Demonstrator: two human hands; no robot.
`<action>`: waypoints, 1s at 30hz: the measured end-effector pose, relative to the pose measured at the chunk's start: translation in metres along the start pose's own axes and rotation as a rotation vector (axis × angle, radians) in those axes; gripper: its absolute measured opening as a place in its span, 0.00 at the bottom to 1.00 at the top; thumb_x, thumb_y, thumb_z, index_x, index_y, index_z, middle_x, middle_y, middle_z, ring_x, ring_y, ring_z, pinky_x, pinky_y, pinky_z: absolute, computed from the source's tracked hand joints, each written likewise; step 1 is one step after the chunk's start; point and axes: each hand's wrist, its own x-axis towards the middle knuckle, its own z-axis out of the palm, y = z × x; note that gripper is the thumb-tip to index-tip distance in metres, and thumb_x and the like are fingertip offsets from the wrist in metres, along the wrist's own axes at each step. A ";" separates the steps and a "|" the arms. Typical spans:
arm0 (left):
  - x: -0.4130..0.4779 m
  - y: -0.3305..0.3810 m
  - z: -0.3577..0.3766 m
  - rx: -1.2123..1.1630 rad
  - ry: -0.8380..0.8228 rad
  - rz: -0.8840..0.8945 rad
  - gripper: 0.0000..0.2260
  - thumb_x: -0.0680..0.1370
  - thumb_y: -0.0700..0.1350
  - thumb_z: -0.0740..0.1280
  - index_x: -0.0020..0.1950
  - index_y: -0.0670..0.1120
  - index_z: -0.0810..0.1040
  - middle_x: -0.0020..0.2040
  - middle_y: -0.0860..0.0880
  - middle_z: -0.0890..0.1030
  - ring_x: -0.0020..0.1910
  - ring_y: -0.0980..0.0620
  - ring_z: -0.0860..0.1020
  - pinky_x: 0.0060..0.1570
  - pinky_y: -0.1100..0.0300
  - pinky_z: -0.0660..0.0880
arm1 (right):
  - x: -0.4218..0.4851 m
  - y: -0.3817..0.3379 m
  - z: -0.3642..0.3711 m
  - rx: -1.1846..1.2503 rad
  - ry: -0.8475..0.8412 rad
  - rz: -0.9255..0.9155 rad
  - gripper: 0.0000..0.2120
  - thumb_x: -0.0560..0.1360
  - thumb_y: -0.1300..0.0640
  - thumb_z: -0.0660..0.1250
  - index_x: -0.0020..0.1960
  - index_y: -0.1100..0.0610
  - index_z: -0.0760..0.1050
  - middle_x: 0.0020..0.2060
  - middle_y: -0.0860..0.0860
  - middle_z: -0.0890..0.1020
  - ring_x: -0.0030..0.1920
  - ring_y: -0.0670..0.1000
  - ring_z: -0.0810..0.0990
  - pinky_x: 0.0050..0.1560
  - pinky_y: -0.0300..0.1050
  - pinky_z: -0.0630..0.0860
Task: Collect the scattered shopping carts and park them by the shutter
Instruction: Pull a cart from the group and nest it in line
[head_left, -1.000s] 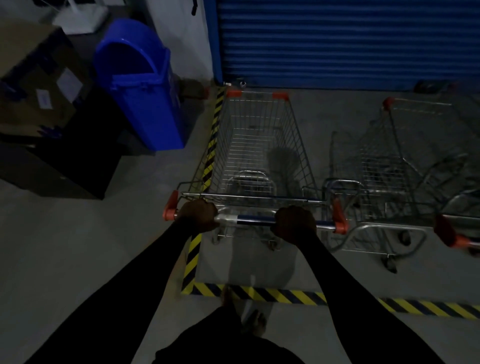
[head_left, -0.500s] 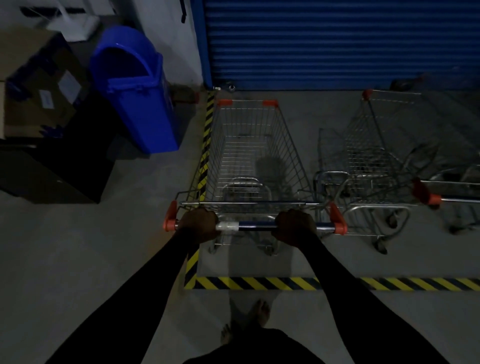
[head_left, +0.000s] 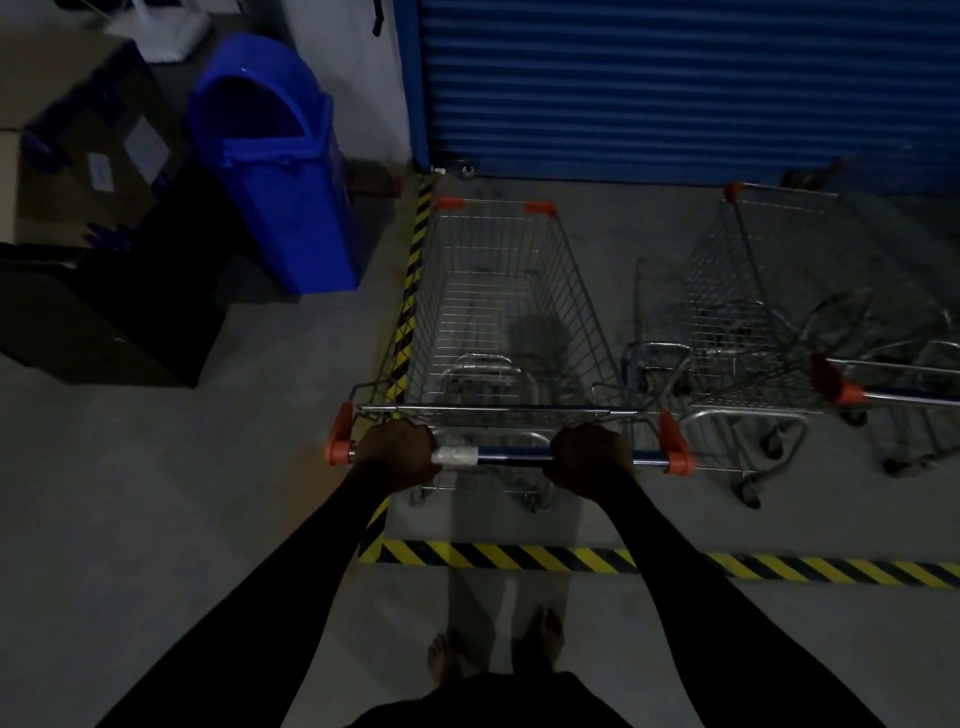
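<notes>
Both grips are fully closed: left hand (head_left: 397, 457) and right hand (head_left: 589, 457) wrap the handle bar (head_left: 511, 454) of the shopping cart (head_left: 498, 312), which stands inside the hazard tape (head_left: 410, 291) bay, nose near but apart from the shutter (head_left: 675, 88). Judged risks: an over-hard shove strikes the shutter, or rightward drift snags the parked cart (head_left: 737, 322) just beside it. No writing is legible; the box labels (head_left: 98, 171) at far left are blurred.

Shopping cart (head_left: 493, 249) drawn back toward 6 o'clock: its front edge, formerly almost at the shutter (head_left: 675, 88), now stands off it with bare floor (head_left: 493, 189) between. Person's feet (head_left: 540, 639) have retreated behind the striped tape (head_left: 519, 556).
</notes>
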 end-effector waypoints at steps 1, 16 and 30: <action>-0.001 0.000 0.001 -0.023 0.000 0.008 0.20 0.72 0.58 0.58 0.43 0.44 0.81 0.40 0.42 0.82 0.42 0.40 0.82 0.42 0.51 0.76 | 0.001 0.001 0.000 -0.001 -0.001 0.000 0.20 0.73 0.37 0.62 0.55 0.50 0.78 0.50 0.52 0.81 0.51 0.55 0.80 0.50 0.49 0.75; 0.034 -0.016 -0.012 0.065 -0.059 -0.089 0.16 0.75 0.58 0.63 0.52 0.48 0.81 0.52 0.46 0.83 0.51 0.44 0.81 0.47 0.53 0.75 | 0.027 0.002 -0.012 0.088 0.039 -0.003 0.19 0.72 0.39 0.62 0.55 0.51 0.78 0.52 0.53 0.82 0.53 0.57 0.80 0.54 0.51 0.76; 0.044 -0.024 -0.016 0.136 -0.069 -0.048 0.17 0.77 0.59 0.61 0.54 0.48 0.80 0.53 0.46 0.83 0.52 0.46 0.81 0.47 0.55 0.75 | 0.034 -0.002 -0.016 0.081 0.041 -0.002 0.20 0.73 0.40 0.62 0.57 0.52 0.77 0.54 0.55 0.81 0.55 0.58 0.79 0.54 0.50 0.74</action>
